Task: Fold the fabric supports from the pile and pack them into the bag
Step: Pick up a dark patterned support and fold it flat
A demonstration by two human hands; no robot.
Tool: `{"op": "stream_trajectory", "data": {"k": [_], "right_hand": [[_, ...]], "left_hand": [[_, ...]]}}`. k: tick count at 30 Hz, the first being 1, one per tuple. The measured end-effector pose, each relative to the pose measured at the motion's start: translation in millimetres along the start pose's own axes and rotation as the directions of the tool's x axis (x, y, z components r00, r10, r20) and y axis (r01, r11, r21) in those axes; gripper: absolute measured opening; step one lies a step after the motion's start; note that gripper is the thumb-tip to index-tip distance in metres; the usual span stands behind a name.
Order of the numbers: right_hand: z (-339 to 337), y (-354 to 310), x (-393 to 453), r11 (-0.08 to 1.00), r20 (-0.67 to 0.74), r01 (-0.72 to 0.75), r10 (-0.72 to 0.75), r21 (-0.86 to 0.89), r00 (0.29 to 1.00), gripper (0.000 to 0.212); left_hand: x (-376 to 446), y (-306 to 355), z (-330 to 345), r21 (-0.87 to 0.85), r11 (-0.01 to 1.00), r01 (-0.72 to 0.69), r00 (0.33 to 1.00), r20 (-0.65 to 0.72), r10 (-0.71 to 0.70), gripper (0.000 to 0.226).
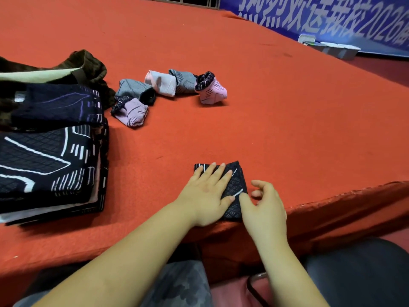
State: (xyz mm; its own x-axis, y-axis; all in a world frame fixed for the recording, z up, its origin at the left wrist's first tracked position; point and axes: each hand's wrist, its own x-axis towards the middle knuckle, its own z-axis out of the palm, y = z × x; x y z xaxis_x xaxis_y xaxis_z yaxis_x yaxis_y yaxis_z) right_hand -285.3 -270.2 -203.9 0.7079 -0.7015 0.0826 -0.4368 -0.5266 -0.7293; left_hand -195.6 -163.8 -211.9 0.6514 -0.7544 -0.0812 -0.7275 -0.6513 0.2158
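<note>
Flattened palm-down, the left hand (207, 191) is pressed with straight, spread fingers onto a folded black fabric support (235, 191) that is laid near the front edge of a table covered in red felt-like cloth (265, 118). Most of the left part of the support is covered by this hand. The right hand (264, 207) is held just beside it on the right, its fingers loosely curled and nothing gripped; its index fingertip is placed on the support's right edge, by a short white stripe. The support is seen as a roughly square, flat piece of black knit with a diamond mesh pattern and thin white lines.

At the far left, a stack of flat knit supports (51, 165) is piled, dark navy and black with white and purple line markings, with paler pink layers visible at the stack's edge. Behind the stack, a dark brown bag (88, 63) with a cream lining is set open. Farther back near the table's middle, well apart from the hands, a loose cluster of smaller rolled pieces is scattered: a lilac one with a black mesh cuff (130, 111), a grey ribbed one (135, 89), a pale pink one (161, 83), another grey one (184, 82) and a pink one with a black patterned cuff (211, 90). A blue banner with white characters (321, 16) is hung at the upper right, with pale plastic containers (338, 49) below it.
</note>
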Motion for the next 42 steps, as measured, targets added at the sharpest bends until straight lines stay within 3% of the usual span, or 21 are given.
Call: {"op": "stream_trajectory", "data": {"k": [3,6,8,10,13,16,19,22,24,26,28,30,33,35,38,40,42], "right_hand": [[1,0,10,0.947,0.034,-0.013,0.026,-0.321,0.999,0.031],[2,-3,9,0.921,0.052,0.001,0.021,-0.389,0.998,0.033],[1,-3,10,0.907,0.084,0.031,0.005,-0.421,0.996,0.033],[0,-2,12,0.935,0.116,0.104,-0.068,-0.338,0.991,0.027],[-4,-10,12,0.982,0.163,0.188,-0.191,0.034,0.968,0.017],[-20,-31,19,0.927,0.195,0.35,-0.372,0.137,0.908,0.021],[-38,-62,27,0.849,0.325,0.514,-0.524,0.122,0.788,0.03],[-49,-90,26,0.784,0.401,0.611,-0.597,0.109,0.695,0.036],[-53,-103,22,0.753,0.387,0.647,-0.635,0.118,0.668,0.033],[-55,-112,17,0.738,0.325,0.658,-0.665,0.149,0.672,0.028],[-54,-114,12,0.772,0.219,0.594,-0.635,0.228,0.741,0.027],[-51,-115,8,0.826,0.17,0.436,-0.516,0.356,0.839,0.035],[-42,-120,3,0.857,0.264,0.141,-0.303,0.495,0.916,0.062],[-33,-129,-3,0.808,0.41,-0.082,-0.206,0.584,0.889,0.059],[-14,-152,-15,0.68,0.585,-0.32,-0.198,0.66,0.786,0.036],[2,-171,-22,0.63,0.611,-0.358,-0.241,0.69,0.754,0.028],[21,-192,-27,0.639,0.592,-0.327,-0.253,0.696,0.765,0.022]], "left_hand": [[0,-1,0,-0.023,1.0,-0.008,1.0,0.003,0.008,0.064],[-2,-3,2,-0.12,0.992,0.025,0.998,-0.052,-0.031,0.065],[-5,-5,4,-0.267,0.955,0.13,0.972,-0.153,-0.176,0.065],[-6,-9,3,-0.393,0.895,0.212,0.923,-0.22,-0.315,0.064],[-7,-18,-10,-0.454,0.865,0.214,0.901,-0.25,-0.354,0.076],[-13,-29,-39,-0.361,0.922,0.138,0.905,-0.332,-0.265,0.098],[-24,-33,-73,-0.063,0.998,0.025,0.908,-0.416,-0.049,0.102],[-32,-31,-102,0.123,0.99,-0.067,0.93,-0.351,0.107,0.079],[-39,-32,-116,0.101,0.989,-0.103,0.946,-0.297,0.129,0.047],[-49,-35,-125,0.054,0.994,-0.091,0.96,-0.26,0.102,0.032],[-61,-38,-132,0.016,0.998,-0.065,0.959,-0.276,0.067,0.03],[-74,-42,-139,-0.077,0.996,-0.042,0.944,-0.329,0.015,0.028],[-89,-50,-152,-0.28,0.96,-0.011,0.908,-0.405,-0.107,0.028],[-96,-59,-160,-0.448,0.893,-0.033,0.861,-0.467,-0.202,0.026],[-107,-74,-170,-0.658,0.747,-0.097,0.808,-0.49,-0.328,0.018],[-114,-89,-172,-0.721,0.686,-0.096,0.777,-0.485,-0.401,0.015],[-121,-107,-173,-0.751,0.656,-0.076,0.743,-0.482,-0.465,0.012]]}}
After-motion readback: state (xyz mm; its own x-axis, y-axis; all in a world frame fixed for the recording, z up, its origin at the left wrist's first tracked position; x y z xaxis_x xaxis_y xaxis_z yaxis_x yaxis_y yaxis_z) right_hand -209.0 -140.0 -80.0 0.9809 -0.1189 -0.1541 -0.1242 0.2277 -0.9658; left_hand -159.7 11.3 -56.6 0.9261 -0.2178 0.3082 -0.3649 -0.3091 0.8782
